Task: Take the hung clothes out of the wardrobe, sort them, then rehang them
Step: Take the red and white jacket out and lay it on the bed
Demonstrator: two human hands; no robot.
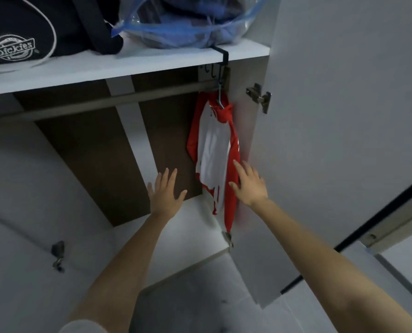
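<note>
The left hand [165,192] is wide open with its fingers spread. It holds nothing and is up in front of the brown back wall of the wardrobe. The right hand [249,186] is open too, with straight fingers, and touches the red edge of the shirt [213,150]. The red and white shirt hangs on a hanger [220,99] at the far right end of the rail [104,102], between the two hands. Both arms reach up and forward, palms away.
</note>
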